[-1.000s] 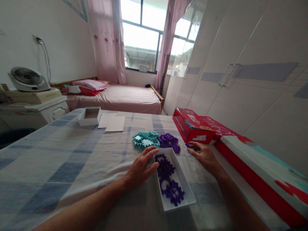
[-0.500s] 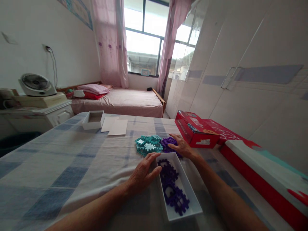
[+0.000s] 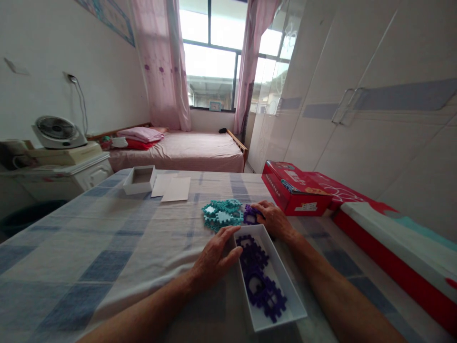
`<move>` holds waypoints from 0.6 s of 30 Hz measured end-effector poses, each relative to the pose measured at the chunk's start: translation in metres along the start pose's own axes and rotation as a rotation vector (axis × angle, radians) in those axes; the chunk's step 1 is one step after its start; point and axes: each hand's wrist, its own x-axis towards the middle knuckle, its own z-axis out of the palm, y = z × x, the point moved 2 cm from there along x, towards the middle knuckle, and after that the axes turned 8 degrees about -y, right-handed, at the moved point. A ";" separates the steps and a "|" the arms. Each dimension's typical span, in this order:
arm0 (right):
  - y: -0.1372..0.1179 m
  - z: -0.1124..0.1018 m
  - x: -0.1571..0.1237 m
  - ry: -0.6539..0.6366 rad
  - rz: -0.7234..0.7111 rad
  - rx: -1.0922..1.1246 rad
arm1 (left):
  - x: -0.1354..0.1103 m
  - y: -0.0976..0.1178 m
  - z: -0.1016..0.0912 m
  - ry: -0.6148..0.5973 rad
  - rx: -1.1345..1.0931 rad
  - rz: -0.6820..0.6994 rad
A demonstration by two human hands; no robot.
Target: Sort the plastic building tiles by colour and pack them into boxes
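A long white tray (image 3: 285, 293) lies on the checked tablecloth and holds several purple interlocking pieces (image 3: 259, 276). My left hand (image 3: 214, 257) rests flat against the tray's left wall, fingers stretched out. Just beyond the tray's far end lies a heap of purple pieces (image 3: 250, 215), beside a heap of teal pieces (image 3: 221, 214). My right hand (image 3: 273, 219) sits on the purple heap with its fingers curled round pieces there.
A red box (image 3: 296, 193) and a longer red-and-white box (image 3: 389, 228) lie along the table's right side by the wardrobe doors. A small white box (image 3: 140, 179) and white cards (image 3: 171, 188) lie at the far left. Beyond the table stand a bed and a fan (image 3: 57, 131).
My right hand moved left from beside the red box onto the purple heap and closed its fingers on pieces. The left hand stayed against the tray.
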 end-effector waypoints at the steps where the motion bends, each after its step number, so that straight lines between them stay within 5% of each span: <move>1: 0.000 -0.001 -0.001 0.005 0.005 -0.011 | 0.000 -0.001 0.000 -0.001 0.002 -0.001; 18: 0.007 0.001 0.000 0.059 0.157 0.058 | -0.001 -0.004 0.000 -0.027 -0.003 -0.017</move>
